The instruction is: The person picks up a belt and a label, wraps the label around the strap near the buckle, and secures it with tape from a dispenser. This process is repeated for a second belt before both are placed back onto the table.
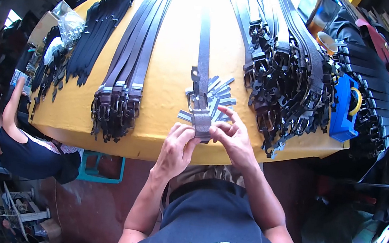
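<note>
Right at the near edge of the yellow table [172,69], both hands meet on the end of one grey belt [204,59] that runs straight away across the tabletop. That end is folded over, and the left hand [176,148] pinches it from the left side with fingers curled shut around the fold, while the right hand [232,139] grips it from the right, thumb and fingertips pressed on the strap and the forefinger stretched out above it. A metal buckle [191,99] sits on the belt just beyond the hands. Small flat metal clips [220,93] lie scattered under and beside the belt end, touching it. To the left, a row of dark belts [128,63] lies side by side with silver tips and buckles hanging over the table edge, and farther left is a bundle of black straps [101,25]. To the right, a thick heap of buckled belts [284,74] spreads across the table, with a blue tape holder [344,111] beside it. Another person [28,149] in a dark top is low at the left, well apart from the table.
</note>
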Tool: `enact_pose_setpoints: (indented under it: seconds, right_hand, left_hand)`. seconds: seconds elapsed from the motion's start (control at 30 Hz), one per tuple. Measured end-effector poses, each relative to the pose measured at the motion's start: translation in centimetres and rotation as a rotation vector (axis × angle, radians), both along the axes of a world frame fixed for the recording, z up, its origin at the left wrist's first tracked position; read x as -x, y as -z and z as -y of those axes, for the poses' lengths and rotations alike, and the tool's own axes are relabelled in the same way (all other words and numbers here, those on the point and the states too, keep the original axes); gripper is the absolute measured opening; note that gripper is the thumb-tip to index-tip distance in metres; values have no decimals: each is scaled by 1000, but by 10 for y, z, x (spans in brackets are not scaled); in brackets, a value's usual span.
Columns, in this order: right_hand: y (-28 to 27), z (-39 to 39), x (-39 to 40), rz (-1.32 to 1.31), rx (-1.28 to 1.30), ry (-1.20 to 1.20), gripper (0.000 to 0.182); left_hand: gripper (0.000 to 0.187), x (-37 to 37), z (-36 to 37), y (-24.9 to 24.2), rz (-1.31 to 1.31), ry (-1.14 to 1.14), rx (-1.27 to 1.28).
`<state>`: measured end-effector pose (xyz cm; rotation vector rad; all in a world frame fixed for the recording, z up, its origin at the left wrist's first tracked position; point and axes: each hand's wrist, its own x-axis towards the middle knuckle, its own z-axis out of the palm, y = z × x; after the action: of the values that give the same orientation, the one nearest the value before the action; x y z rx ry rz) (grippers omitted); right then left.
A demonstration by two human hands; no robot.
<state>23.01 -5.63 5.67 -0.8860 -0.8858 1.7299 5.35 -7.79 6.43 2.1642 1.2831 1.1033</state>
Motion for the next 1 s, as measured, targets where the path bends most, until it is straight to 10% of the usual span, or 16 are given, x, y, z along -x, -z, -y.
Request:
enact_pose_setpoints:
  seconds: [0.1, 0.2, 0.5, 0.73, 0.87, 1.0]
  right_hand:
    - [-5, 9, 10, 135, -252, 59, 69]
    - [-11, 25, 20, 444, -600, 134, 60]
    - [18, 59, 19, 399, -894, 163, 30]
    - [38, 91, 18, 417, -482, 185, 22]
    - [34, 102, 12, -37, 75, -92, 40]
    - [31, 98, 12, -117, 62, -93, 45]
  left_hand:
    - [15, 7, 11, -3, -24, -70, -26]
    - [17, 6, 35, 5, 619, -223, 434]
    - [37, 13, 76, 6, 1395, 38, 882]
    - [38, 5, 92, 38, 1255, -182, 903]
    - [33, 9, 89, 33, 1387, -52, 980]
    - [33, 13, 83, 48, 1290, 21, 885]
